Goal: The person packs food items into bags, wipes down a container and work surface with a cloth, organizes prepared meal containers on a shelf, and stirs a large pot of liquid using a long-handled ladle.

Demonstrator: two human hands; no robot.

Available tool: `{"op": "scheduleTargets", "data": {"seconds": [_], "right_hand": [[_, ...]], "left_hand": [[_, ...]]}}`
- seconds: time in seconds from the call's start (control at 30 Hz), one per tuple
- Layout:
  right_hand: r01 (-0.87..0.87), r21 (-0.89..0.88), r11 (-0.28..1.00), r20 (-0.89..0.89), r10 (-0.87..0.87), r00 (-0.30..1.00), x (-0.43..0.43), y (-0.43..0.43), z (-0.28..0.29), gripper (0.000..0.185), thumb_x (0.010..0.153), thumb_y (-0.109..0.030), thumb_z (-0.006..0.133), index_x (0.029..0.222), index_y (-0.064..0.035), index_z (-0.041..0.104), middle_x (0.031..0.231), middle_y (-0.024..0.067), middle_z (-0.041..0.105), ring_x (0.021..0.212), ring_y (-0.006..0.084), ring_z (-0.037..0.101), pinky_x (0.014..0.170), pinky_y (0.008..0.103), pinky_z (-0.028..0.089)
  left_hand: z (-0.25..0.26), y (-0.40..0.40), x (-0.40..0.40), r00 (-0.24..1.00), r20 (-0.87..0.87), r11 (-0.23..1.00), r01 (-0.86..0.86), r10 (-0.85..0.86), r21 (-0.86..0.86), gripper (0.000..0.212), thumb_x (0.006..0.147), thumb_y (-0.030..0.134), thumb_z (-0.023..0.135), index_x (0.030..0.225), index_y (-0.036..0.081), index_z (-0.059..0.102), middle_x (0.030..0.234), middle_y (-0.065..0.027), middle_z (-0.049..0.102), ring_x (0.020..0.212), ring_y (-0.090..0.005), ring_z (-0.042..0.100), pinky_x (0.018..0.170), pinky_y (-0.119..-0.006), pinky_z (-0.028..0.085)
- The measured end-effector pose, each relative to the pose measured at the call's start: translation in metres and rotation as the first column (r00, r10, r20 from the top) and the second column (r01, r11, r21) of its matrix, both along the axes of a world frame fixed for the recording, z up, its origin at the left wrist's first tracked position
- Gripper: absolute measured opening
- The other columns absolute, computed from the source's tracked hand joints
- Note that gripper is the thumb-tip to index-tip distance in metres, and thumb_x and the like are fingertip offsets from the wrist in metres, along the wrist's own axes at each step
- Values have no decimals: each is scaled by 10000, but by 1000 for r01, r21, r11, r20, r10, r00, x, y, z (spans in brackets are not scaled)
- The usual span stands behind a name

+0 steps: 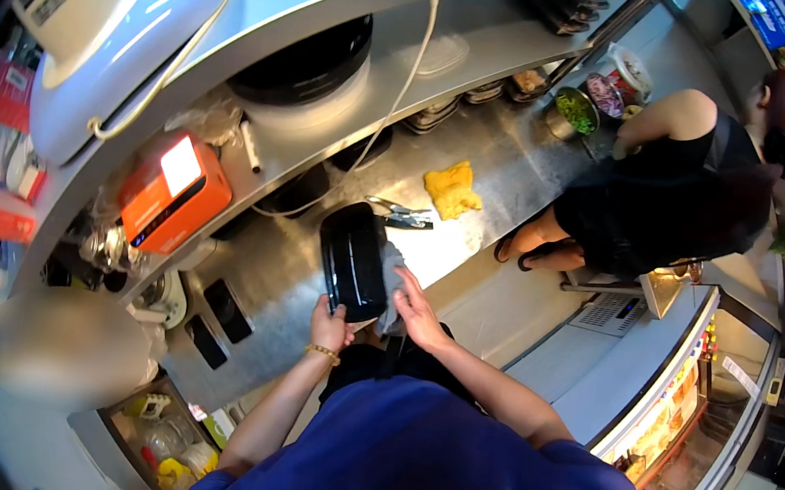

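Note:
My left hand (pixel 331 322) grips the near left end of a glossy black rectangular container (pixel 354 262), its thumb and fingers at the edge. Along the container's right side my right hand (pixel 417 311) has its fingers on a pale grey cloth or sheet (pixel 392 282), which partly lies against that side; the exact material cannot be told. Just beyond the container, a metal hand tool like pliers or a punch (pixel 397 208) rests on the steel counter (pixel 286 261). A crumpled yellow cloth (pixel 453 190) lies further right on the counter.
Two dark phone-like slabs (pixel 228 310) lie at the counter's left. A shelf (pixel 347 135) above carries an orange device (pixel 176 194); a white cable hangs down. Another person (pixel 661 184) stands at right near a metal bowl of greens (pixel 573 114). A glass display case (pixel 673 431) is at lower right.

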State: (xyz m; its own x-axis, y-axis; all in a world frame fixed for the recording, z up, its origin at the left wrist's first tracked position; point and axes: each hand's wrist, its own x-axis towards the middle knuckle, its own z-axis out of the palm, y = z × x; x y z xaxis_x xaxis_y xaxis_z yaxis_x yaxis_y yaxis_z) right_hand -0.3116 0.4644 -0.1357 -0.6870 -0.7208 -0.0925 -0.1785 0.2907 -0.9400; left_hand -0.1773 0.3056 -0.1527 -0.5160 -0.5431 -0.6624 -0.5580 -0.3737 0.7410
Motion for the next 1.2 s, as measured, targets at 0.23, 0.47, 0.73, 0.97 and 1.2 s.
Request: {"op": "scheduleTargets", "data": {"seconds": [0.23,0.47,0.73,0.97,1.2], "right_hand": [[175,-288,942,341,-70,937,-140,-41,28,579,997,-340,496,1489,-73,349,1513,111,383,1416,236,321,1143,342,260],[267,-560,784,814,580,6,-226,-2,-22,449,991,-337,510,1323,-42,575,1241,154,650,1092,228,646,929,422,535],[385,-311,869,908,391,-150,-197,67,-25,451,982,-349,463,1235,-6,610,1189,154,662,1064,282,642,982,443,492],[630,-372,681,928,284,241,-317,125,50,443,1022,-375,444,1292,-41,552,1263,111,632,1176,254,589,1053,460,414],[351,-497,794,832,551,-68,-395,100,2,372,1014,-344,454,1120,-49,654,1037,108,706,901,231,692,791,380,578]], "left_hand": [[46,-20,-52,888,-196,910,405,-415,-91,251,984,94,524,1226,45,477,553,-25,517,351,-99,429,324,-257,335],[61,-10,-116,880,-285,919,324,-381,-226,133,978,115,552,1093,49,543,550,-32,537,361,-111,464,335,-281,342],[70,66,-229,957,-260,873,-17,-126,-487,115,987,101,539,1047,25,478,591,-55,544,362,-122,471,323,-285,359],[75,119,-273,962,-103,873,183,-255,-452,151,993,89,531,1140,61,512,552,-22,510,356,-104,441,343,-270,343],[99,163,-349,967,-227,929,27,-118,-369,115,1005,117,527,1093,59,482,571,-17,525,359,-97,436,328,-260,322]]}}
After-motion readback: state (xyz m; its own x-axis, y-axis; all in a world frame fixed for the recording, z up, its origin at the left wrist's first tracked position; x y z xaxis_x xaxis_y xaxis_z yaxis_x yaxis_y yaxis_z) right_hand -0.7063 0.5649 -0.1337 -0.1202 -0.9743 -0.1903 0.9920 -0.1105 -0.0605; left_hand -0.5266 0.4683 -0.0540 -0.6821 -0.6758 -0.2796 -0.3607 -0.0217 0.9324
